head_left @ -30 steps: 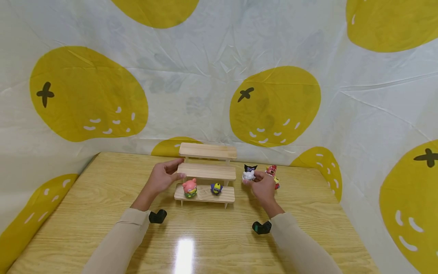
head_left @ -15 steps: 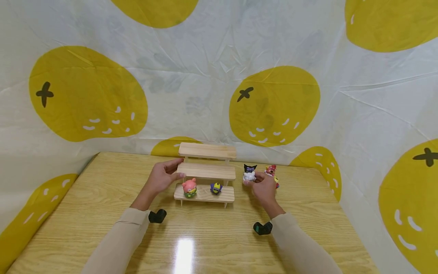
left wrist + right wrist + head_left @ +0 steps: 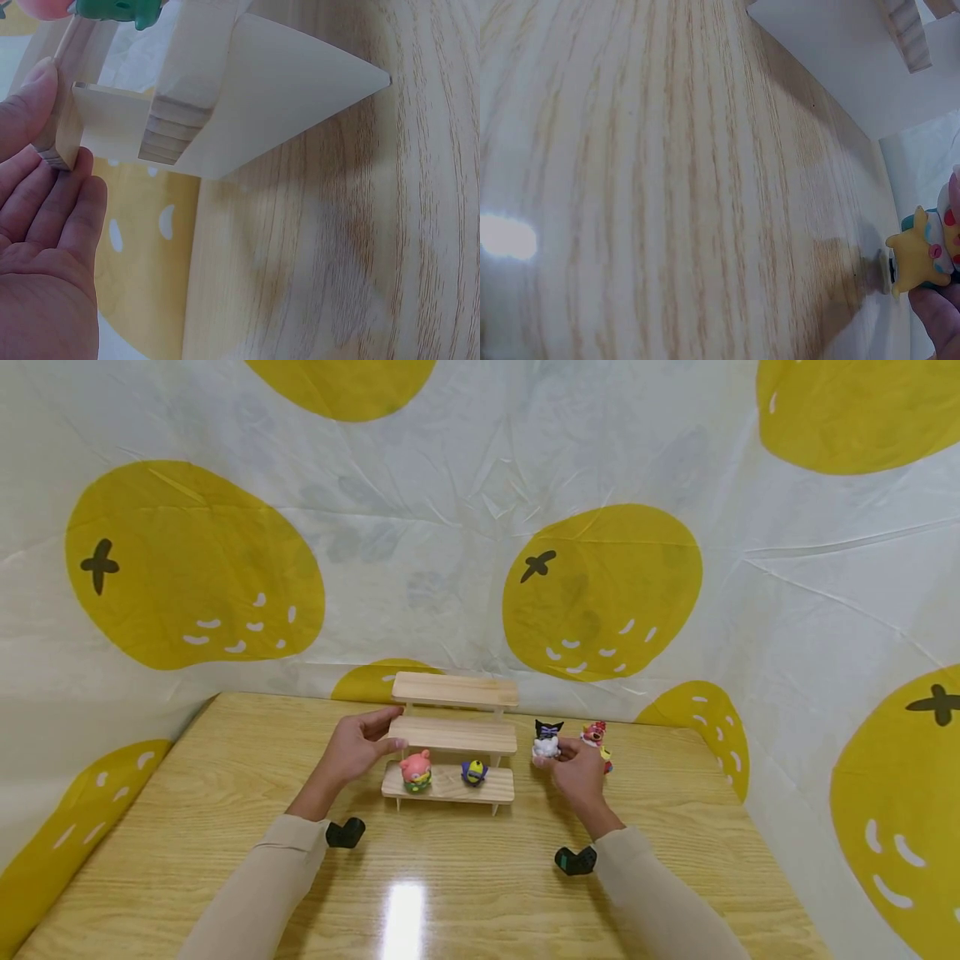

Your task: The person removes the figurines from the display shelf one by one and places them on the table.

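A three-tier wooden display stand [image 3: 453, 735] stands at the back of the table. My left hand [image 3: 363, 747] grips the left end of its middle tier; in the left wrist view the thumb lies on one face of the board and the fingers on the other. My right hand [image 3: 577, 768] holds a small figurine [image 3: 547, 748] right of the stand. From above it looks white with ears; the right wrist view shows its yellow body [image 3: 915, 259] with white and teal parts. A pink figurine [image 3: 416, 772] and a yellow-and-purple figurine [image 3: 474, 773] stand on the bottom tier.
A black-eared figurine [image 3: 549, 727] stands just behind the held one. Beyond my right hand are a red figurine [image 3: 594, 732] and a partly hidden yellow figurine [image 3: 607, 760]. A white cloth [image 3: 420, 593] printed with yellow fruit hangs behind the wood-grain table [image 3: 480, 877].
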A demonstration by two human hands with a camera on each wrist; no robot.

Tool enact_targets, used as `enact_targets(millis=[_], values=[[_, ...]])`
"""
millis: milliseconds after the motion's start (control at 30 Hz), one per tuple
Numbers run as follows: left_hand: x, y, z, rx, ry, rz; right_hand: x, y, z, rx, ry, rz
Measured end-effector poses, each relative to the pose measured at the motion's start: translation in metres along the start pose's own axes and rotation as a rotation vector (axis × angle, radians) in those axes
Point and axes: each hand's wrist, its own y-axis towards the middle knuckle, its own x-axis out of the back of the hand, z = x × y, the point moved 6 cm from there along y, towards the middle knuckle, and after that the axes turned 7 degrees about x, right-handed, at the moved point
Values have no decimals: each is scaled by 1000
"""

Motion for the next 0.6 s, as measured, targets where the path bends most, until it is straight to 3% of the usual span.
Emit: enact_targets(millis=[600], values=[[0, 1, 1, 0, 6, 2, -1, 0, -1, -1, 12, 2]])
